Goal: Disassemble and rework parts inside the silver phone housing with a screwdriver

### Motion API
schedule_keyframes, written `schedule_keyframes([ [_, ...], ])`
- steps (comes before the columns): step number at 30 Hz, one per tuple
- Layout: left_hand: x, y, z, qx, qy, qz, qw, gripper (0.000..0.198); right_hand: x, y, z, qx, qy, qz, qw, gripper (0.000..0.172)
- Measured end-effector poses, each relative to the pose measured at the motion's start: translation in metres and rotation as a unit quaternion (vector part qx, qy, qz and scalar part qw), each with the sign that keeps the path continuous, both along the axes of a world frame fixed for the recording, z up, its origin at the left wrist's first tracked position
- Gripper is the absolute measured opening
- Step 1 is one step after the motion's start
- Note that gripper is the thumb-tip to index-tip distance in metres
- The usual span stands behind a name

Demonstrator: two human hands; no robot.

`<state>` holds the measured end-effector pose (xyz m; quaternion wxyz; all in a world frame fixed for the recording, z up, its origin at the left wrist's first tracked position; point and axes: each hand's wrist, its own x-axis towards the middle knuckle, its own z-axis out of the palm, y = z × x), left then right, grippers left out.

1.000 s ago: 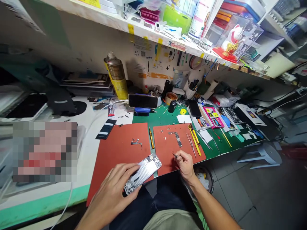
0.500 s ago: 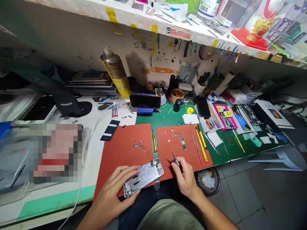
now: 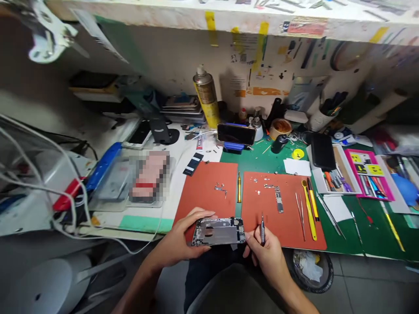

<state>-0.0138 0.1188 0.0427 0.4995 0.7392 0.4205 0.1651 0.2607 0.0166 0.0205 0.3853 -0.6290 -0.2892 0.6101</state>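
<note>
My left hand (image 3: 183, 240) grips an opened phone housing (image 3: 221, 232) by its left end, thumb on the near edge and fingers along the far edge. The housing's bare metal inside faces up, with small parts at its right end. In my right hand (image 3: 266, 253) is a slim metal-handled tool (image 3: 262, 230), its thin tip pointing up and away; its exact kind is not clear. The right fingertips are at the housing's right end. Beyond lie a logic board (image 3: 279, 200), tiny parts (image 3: 221, 187) and a gold screwdriver (image 3: 239, 187).
Orange-red mats (image 3: 206, 183) cover the front of the bench. Tweezers (image 3: 300, 216) and a yellow-handled tool (image 3: 308, 209) lie on the right. Behind stand a propped phone (image 3: 236, 134) and a spray can (image 3: 206, 96). A waste bin (image 3: 327, 283) is below the edge.
The view has swung left. My right hand has come over to the housing's right end, and its tool now points upward. The housing has been turned more level in my left hand.
</note>
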Motion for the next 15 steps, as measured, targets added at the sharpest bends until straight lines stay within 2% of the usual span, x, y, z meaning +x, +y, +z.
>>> schedule_keyframes([
  [4,0.006,-0.007,0.001,-0.025,-0.004,0.005,1.000,0.067,0.003,-0.002,-0.004,-0.024,-0.005,0.018,1.000,0.059],
  [8,0.007,-0.007,-0.003,-0.010,0.013,0.006,1.000,0.068,0.007,-0.003,-0.003,-0.001,-0.125,0.004,0.992,0.059],
  [12,-0.001,-0.002,-0.012,0.054,0.011,0.001,0.998,0.067,0.013,-0.003,0.006,0.030,-0.221,-0.017,0.975,0.058],
  [15,-0.007,0.002,-0.021,0.117,-0.004,0.002,0.993,0.060,0.022,-0.004,0.014,0.069,-0.295,-0.036,0.952,0.050],
])
